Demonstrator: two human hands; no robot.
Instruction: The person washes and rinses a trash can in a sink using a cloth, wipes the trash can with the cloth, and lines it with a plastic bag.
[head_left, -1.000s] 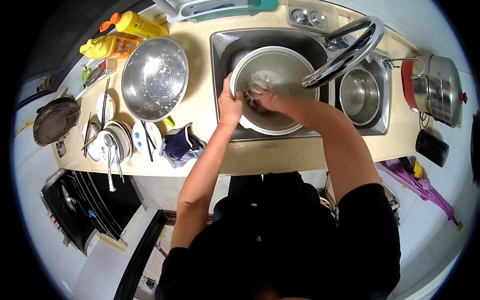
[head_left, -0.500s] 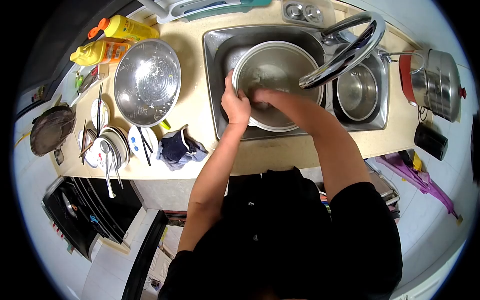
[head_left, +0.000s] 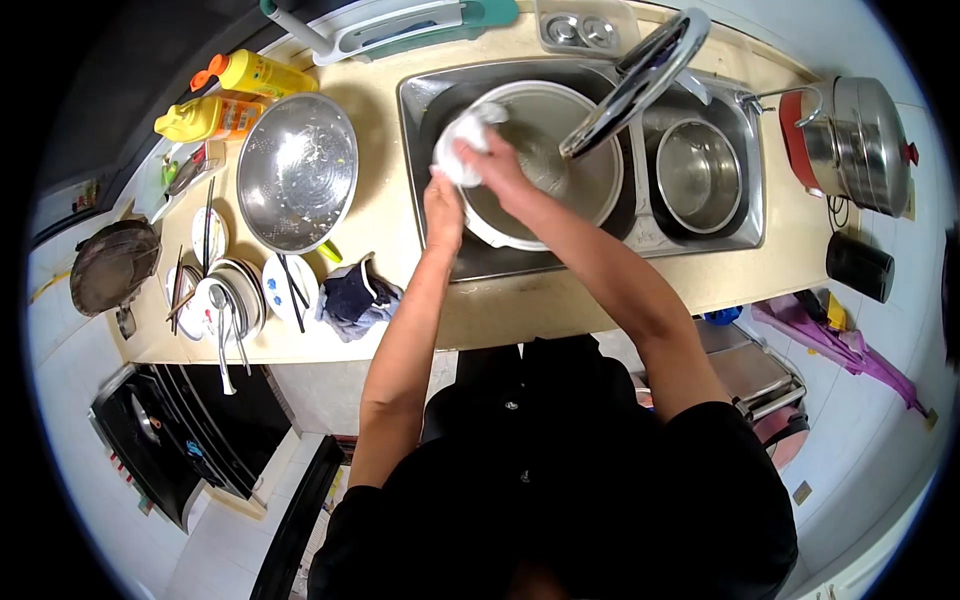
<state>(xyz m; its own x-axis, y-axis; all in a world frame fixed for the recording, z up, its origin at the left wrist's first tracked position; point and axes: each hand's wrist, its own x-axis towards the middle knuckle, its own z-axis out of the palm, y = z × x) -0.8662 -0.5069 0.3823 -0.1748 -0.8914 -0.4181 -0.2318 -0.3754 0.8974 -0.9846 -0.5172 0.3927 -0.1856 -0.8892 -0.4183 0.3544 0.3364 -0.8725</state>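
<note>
My right hand [head_left: 492,165] is pinching one crumpled white cloth [head_left: 462,150] over the left rim of one large, round, grey-lined pot [head_left: 585,165]. My left hand [head_left: 443,208] is resting beside that rim; I cannot tell how its grip is closing. One small round steel pot [head_left: 699,175] is sitting in the second sink basin [head_left: 748,205]. One perforated steel colander [head_left: 298,172] is holding pale scraps; two yellow plastic bottles [head_left: 262,75] are standing beside it, their writing unreadable.
</note>
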